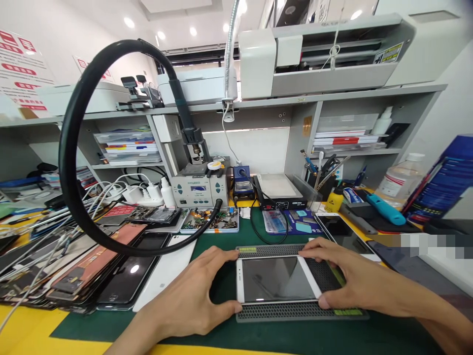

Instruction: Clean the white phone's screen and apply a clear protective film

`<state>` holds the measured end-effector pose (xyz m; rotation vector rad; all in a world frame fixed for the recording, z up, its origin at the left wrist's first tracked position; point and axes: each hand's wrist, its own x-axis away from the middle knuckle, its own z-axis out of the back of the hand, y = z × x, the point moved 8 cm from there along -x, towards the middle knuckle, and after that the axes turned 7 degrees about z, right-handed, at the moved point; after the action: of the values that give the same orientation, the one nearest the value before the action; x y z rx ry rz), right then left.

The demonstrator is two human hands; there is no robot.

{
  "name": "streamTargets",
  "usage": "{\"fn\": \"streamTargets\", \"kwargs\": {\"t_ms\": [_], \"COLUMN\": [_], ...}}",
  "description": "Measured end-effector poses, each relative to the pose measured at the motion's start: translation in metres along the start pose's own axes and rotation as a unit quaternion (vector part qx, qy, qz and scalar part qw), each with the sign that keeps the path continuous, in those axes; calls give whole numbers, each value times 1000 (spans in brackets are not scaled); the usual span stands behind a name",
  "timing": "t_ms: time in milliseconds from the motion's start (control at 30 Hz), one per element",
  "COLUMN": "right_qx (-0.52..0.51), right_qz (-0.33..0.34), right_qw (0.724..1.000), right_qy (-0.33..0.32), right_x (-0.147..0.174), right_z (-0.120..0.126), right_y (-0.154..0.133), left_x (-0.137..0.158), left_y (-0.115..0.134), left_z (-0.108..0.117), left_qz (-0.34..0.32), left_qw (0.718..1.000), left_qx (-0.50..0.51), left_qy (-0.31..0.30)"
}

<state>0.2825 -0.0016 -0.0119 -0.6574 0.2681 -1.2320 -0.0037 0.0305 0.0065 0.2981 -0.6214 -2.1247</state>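
Note:
A white-framed smartphone lies sideways, screen up, on a grey honeycomb-textured pad. At the phone's left end, my left hand spans its short side, with a fingertip at the far corner and the thumb at the near one. My right hand grips the other end the same way, fingers at the far edge and thumb at the near edge. The phone's underside is hidden. Beneath the pad is a dark green mat.
Stacked phones and phone parts crowd the left. Behind stand a hot-air station with a looping black hose, a parts tray and a hot plate. Another white phone and a clear bottle are at right.

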Motion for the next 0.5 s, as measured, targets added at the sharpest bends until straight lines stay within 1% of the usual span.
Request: {"fn": "streamTargets", "kwargs": {"t_ms": [333,500], "right_qx": [-8,-3], "right_qz": [24,18], "right_qw": [1000,1000], "right_qy": [11,17], "right_x": [0,0], "right_z": [1,3], "right_y": [-4,-2], "left_x": [2,1], "left_y": [-1,-2], "left_z": [3,3], "left_qz": [-6,-13], "left_qw": [1000,1000], "left_qx": [-2,-4], "left_qy": [10,21]}}
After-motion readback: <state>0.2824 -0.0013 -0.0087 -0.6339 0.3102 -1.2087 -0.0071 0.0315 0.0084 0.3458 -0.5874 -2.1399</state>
